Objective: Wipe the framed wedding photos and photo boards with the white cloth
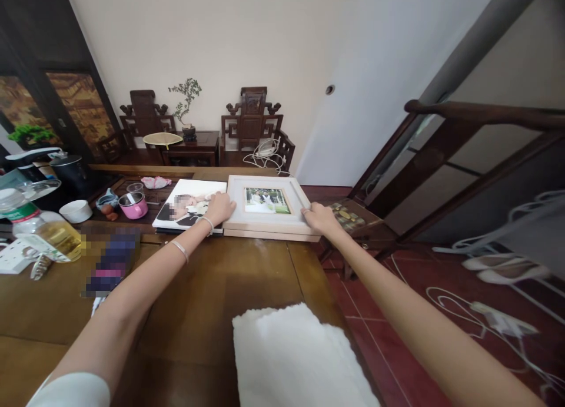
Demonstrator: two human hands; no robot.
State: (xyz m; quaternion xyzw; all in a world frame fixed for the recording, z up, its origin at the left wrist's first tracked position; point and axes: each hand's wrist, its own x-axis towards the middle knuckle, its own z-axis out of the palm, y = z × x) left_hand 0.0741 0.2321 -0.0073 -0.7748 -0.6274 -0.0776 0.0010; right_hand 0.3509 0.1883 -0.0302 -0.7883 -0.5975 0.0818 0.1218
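A pale wooden picture frame (pixel 267 223) with a small photo in its middle lies flat on the far part of the brown wooden table (pixel 229 277). My left hand (pixel 219 208) grips its left edge, fingers curled. My right hand (pixel 319 217) holds its near right corner, fingers closed on the rim. Left of the frame lies a white photo book (pixel 188 207), touching my left hand's side. A white cloth (pixel 295 360) lies on the table close to me.
A pink cup (pixel 133 205), a white bowl (pixel 76 211), a bottle of yellow liquid (pixel 39 230) and a kettle (pixel 70 168) crowd the table's left. Carved chairs (pixel 251 124) stand at the wall. A dark handrail (pixel 481 113) and cables (pixel 494 318) lie right, over red floor tiles.
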